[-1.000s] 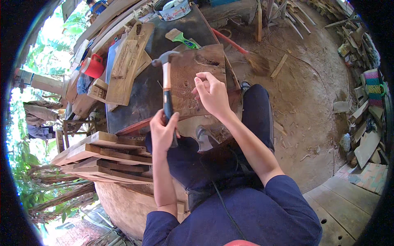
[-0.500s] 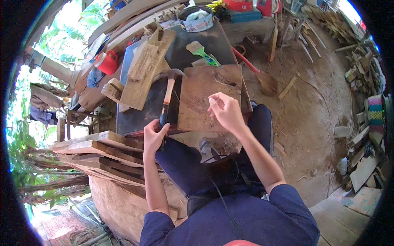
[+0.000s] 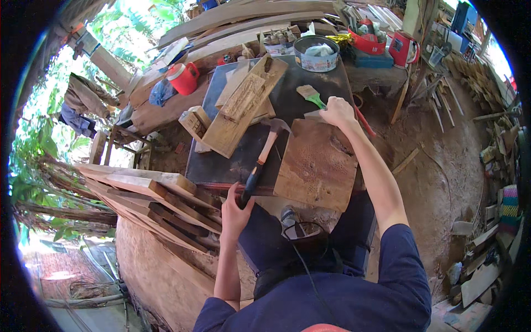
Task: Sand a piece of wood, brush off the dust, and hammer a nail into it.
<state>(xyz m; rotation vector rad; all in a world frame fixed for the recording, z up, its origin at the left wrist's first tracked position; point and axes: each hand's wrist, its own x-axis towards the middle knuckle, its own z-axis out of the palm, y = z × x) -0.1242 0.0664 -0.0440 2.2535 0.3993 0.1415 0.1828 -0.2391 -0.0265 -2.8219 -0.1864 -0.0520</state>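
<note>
My left hand (image 3: 234, 213) is closed round the black grip of a claw hammer (image 3: 266, 152), whose metal head lies toward the far side of the dark table (image 3: 221, 169). Farther off and to the right, my right hand (image 3: 338, 112) has its fingers closed at the green handle end of a paintbrush (image 3: 310, 95). The bristles point away to the left; the fingertips are partly hidden. A brown wooden board (image 3: 315, 166), dotted with small marks, sits at the near right of the table, beside the hammer and under my right forearm.
A wooden plank (image 3: 243, 116) and a wood block (image 3: 193, 124) lie left on the table. A round tin (image 3: 316, 60) stands at the back. A red jug (image 3: 182, 79) is at the far left, stacked timber (image 3: 160, 193) at the near left. Wood scraps (image 3: 487, 276) lie at right.
My right hand has gone from above the brown board out to the paintbrush handle and closed there. My left hand keeps the hammer grip. The whole view has shifted.
</note>
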